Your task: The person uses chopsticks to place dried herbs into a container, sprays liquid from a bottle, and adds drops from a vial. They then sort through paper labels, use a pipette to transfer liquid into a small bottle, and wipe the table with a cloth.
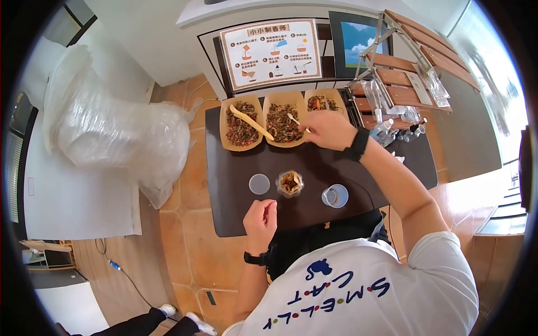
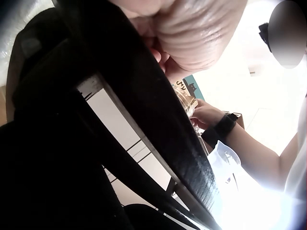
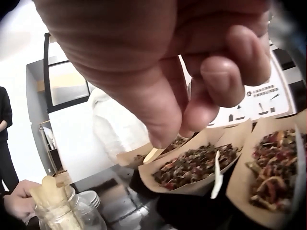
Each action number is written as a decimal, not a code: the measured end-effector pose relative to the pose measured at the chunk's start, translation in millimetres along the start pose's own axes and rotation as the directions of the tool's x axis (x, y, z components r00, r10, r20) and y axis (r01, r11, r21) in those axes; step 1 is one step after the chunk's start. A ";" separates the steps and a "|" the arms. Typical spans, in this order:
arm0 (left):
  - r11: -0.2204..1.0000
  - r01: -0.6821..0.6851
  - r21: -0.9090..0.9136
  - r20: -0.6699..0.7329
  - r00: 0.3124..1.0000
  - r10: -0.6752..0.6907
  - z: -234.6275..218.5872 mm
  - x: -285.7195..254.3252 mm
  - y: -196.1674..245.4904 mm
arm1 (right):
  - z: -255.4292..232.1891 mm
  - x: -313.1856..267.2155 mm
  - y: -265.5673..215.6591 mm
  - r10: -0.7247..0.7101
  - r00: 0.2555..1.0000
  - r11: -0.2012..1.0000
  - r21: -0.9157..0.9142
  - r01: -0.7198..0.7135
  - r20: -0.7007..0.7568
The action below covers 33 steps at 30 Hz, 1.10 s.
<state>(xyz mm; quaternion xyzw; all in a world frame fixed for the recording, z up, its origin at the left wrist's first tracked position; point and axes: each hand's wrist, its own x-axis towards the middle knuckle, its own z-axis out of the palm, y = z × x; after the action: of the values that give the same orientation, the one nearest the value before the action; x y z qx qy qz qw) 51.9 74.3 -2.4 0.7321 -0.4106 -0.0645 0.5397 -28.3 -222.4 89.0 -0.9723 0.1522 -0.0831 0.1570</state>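
Note:
In the head view my right hand is over the right edge of the middle paper tray, which holds dried plant bits. Its thumb and fingers curl together close to the end of a thin pale stick; whether they pinch anything, I cannot tell. A longer wooden scoop lies across the left paper tray. My left hand rests at the table's front edge, fingers curled in, nothing visible in it. Beside it stands a glass jar with tan, round-ended pieces upright inside.
A round clear lid lies left of the jar, and a bluish clear cup stands right of it. The third tray of plant bits is at the back. Small bottles and a folding wooden rack are on the right.

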 end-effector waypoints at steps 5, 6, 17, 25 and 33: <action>1.000 -0.006 -0.004 -0.021 1.000 0.006 0.8 -2.3 -3.9 | 24.6 19.2 -9.7 -0.125 0.977 0.974 -0.169 0.154 0.172; 1.000 -0.002 -0.015 -0.019 1.000 0.002 0.6 -3.4 -3.8 | 30.7 20.2 -10.2 -0.144 0.977 0.964 -0.199 0.175 0.157; 1.000 -0.009 -0.018 -0.025 1.000 0.008 -0.3 -0.7 0.3 | 32.3 21.1 -10.5 -0.178 0.979 0.964 -0.185 0.194 0.099; 1.000 -0.020 -0.009 -0.047 0.999 0.019 1.3 -1.5 -0.6 | 29.2 71.7 -57.9 0.129 0.964 0.974 -0.213 -0.079 0.232; 0.999 -0.017 -0.045 -0.053 0.998 0.015 0.9 -1.5 -1.2 | 51.6 88.6 -59.3 0.187 0.949 0.968 -0.210 -0.135 0.255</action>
<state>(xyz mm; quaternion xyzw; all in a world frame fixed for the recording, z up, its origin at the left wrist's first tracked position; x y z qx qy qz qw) 51.0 74.8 -4.3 0.7177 -0.4006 -0.0501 0.5673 81.8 -182.8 70.4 -0.9692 0.2154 0.0797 0.0894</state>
